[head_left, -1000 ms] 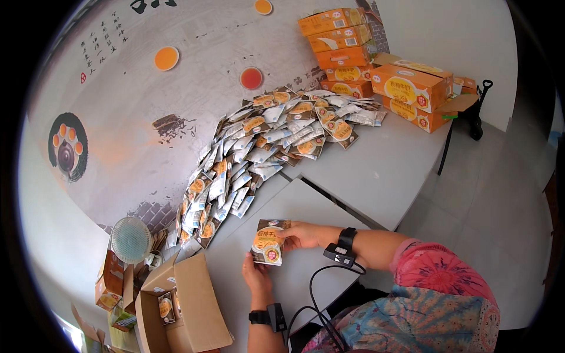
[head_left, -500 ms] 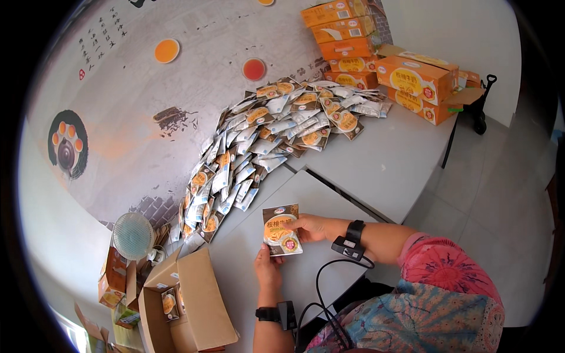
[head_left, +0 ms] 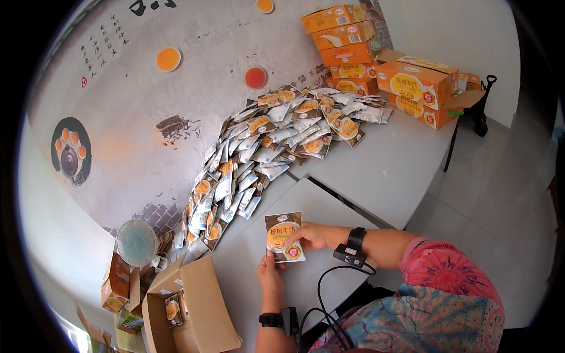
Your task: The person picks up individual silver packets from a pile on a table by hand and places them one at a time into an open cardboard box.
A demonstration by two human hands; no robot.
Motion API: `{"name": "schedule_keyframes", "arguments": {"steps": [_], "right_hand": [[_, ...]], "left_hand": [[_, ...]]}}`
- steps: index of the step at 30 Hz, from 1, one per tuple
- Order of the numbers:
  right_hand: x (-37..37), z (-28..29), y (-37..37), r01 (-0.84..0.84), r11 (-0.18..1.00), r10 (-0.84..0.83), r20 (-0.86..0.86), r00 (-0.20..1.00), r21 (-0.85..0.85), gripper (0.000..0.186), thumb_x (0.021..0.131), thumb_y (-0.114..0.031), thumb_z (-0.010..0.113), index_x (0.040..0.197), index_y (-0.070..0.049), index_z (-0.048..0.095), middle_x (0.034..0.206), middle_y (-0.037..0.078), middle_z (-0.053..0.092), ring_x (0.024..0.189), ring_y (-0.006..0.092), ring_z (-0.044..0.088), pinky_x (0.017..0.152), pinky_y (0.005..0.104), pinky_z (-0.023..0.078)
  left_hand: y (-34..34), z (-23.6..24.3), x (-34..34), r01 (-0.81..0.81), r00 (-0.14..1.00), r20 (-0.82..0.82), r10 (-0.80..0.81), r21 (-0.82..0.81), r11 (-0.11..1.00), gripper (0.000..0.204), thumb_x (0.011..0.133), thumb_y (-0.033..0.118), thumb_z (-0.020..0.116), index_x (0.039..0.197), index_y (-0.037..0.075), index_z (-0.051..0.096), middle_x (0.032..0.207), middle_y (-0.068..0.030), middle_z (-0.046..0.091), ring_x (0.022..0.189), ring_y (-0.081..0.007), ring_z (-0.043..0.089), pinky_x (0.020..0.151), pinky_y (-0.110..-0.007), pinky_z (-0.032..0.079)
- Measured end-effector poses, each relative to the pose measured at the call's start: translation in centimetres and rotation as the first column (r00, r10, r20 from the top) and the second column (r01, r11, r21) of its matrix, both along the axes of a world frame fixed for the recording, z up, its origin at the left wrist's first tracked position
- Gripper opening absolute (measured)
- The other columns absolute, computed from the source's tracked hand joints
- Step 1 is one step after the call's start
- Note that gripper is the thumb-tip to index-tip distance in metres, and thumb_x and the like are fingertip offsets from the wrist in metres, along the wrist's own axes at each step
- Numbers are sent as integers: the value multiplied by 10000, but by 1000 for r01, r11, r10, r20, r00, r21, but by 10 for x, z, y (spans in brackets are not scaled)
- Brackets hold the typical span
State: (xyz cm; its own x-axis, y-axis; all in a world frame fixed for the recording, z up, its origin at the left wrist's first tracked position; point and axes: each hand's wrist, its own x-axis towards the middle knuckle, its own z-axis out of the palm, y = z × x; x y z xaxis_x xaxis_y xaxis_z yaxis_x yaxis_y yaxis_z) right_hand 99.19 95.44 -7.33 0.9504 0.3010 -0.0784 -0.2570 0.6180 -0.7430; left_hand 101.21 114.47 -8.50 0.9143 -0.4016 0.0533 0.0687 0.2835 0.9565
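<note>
A flat brown, white and orange food pouch [head_left: 281, 230] is held upright above the grey table, its printed front facing up toward me. My left hand [head_left: 271, 272] pinches its lower left corner, thumb on the front. From the right side my right hand [head_left: 309, 236] grips it, with fingers reaching over the front. Beyond my hands, a long heap of similar pouches [head_left: 259, 154] lies along the back of the table against the wall. To the left of my left hand stands an opened cardboard box [head_left: 207, 300] with a few pouches [head_left: 173, 310] inside.
Orange printed cartons [head_left: 344, 40] are stacked at the back right, beside an opened orange carton [head_left: 412, 82]. A small round fan [head_left: 136, 242] and more cartons sit at the left. A dark gap [head_left: 350, 203] runs between the tables [head_left: 376, 162]. Black cables [head_left: 321, 294] hang from my wrist bands.
The whole scene sits slightly lower in view. My hands still hold the pouch, with the left thumb now further onto its front.
</note>
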Motion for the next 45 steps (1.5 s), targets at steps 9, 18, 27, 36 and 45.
{"name": "schedule_keyframes", "arguments": {"steps": [9, 18, 27, 36, 45], "right_hand": [[-2, 0, 0, 49, 999, -49, -1, 999, 15, 378, 749, -22, 660, 1108, -53, 545, 1040, 68, 619, 939, 179, 610, 810, 316, 519], [-1, -2, -1, 37, 999, -37, 6, 999, -14, 384, 766, -19, 653, 1130, -52, 534, 1058, 68, 613, 960, 178, 605, 824, 321, 513], [-1, -2, 1, 25, 1000, -25, -2, 1000, -17, 381, 770, -34, 655, 1130, -58, 534, 1050, 65, 617, 952, 176, 607, 822, 316, 511], [-1, 0, 1, 54, 998, -55, -49, 997, -27, 367, 756, -40, 679, 1101, -51, 551, 1017, 70, 633, 911, 177, 623, 794, 320, 524], [-1, 0, 0, 36, 999, -37, -55, 998, -19, 378, 761, -44, 679, 1114, -57, 543, 1032, 68, 627, 925, 179, 618, 810, 325, 515]], "left_hand": [[-4, 2, -4, -36, 999, -22, 36, 13, 999, 170, 885, 236, 587, 832, 75, 568, 639, 13, 528, 554, -76, 458, 541, -233, 403], [-5, 3, -2, -33, 999, 10, 33, 5, 999, 144, 879, 193, 595, 820, 65, 568, 641, 5, 538, 533, -74, 447, 515, -217, 384], [-4, 2, -1, -82, 996, -37, 81, -28, 996, 167, 877, 191, 594, 764, 74, 557, 586, -1, 514, 488, -89, 446, 471, -226, 379], [-3, 3, -1, -59, 998, -35, 59, -27, 998, 166, 882, 169, 584, 750, 70, 567, 595, 8, 525, 500, -75, 452, 493, -223, 390], [-5, 5, -2, -54, 998, -31, 54, -31, 998, 160, 883, 153, 579, 741, 82, 570, 605, 10, 536, 501, -69, 448, 496, -216, 396]]}}
